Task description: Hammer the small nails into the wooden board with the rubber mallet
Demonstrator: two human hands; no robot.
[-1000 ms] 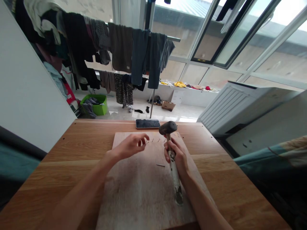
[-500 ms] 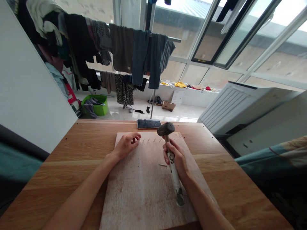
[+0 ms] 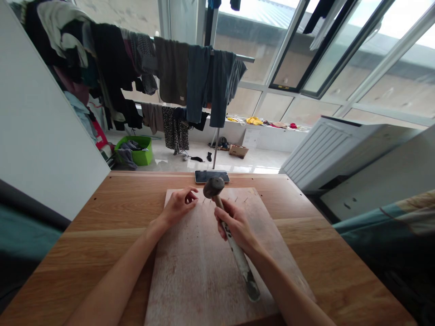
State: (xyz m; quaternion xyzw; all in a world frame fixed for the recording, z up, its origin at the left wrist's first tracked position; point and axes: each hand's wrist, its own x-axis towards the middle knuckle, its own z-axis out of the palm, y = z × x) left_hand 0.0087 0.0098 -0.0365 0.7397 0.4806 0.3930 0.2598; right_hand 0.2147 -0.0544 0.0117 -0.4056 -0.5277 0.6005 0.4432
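Note:
A pale wooden board (image 3: 204, 271) lies on a brown wooden table (image 3: 102, 235). Near the board's far left corner my left hand (image 3: 179, 206) rests with fingertips pinched together, seemingly on a small nail that is too small to make out. My right hand (image 3: 234, 226) is wrapped round the handle of a mallet (image 3: 213, 186), whose dark head hangs tilted left just right of my left fingers. A row of small nails (image 3: 238, 199) stands along the board's far edge.
A dark phone (image 3: 212, 176) lies flat at the table's far edge, just beyond the mallet head. Behind the table stand a clothes rack with hanging garments (image 3: 190, 77), a green basket (image 3: 134, 149) on the floor, and a white ribbed unit (image 3: 326, 149) at the right.
The mallet head has swung left, from above the board's far middle to beside my left fingers. My left hand has drawn toward the far left corner and closed into a pinch.

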